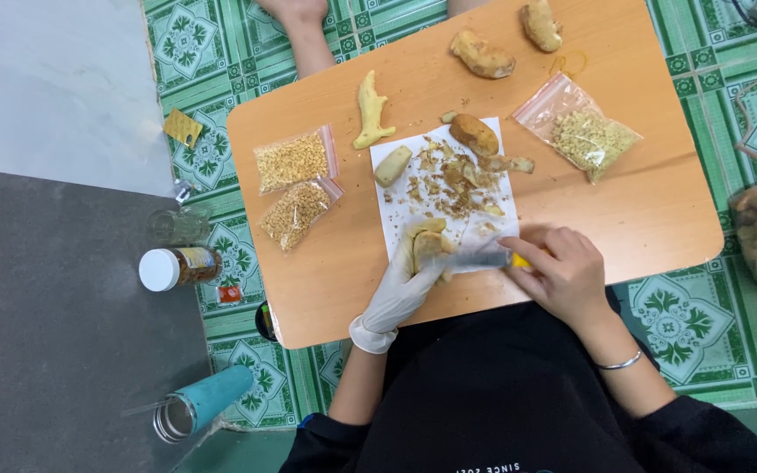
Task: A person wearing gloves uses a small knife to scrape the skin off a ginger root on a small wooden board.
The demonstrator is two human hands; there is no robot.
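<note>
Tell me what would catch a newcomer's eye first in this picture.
Probably the gloved left hand holding a ginger piece while the bare right hand works a yellow-handled knife against it, at the table's near edge. Next, the white paper strewn with peelings mid-table, and three clear bags of chopped bits flanking it.

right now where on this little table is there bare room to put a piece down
Bare wood lies along the near left corner of the table, below the two bags of chopped bits, and at the right edge beyond the third bag. The white paper is crowded with peelings, ginger pieces, the gloved left hand and the right hand.
</note>
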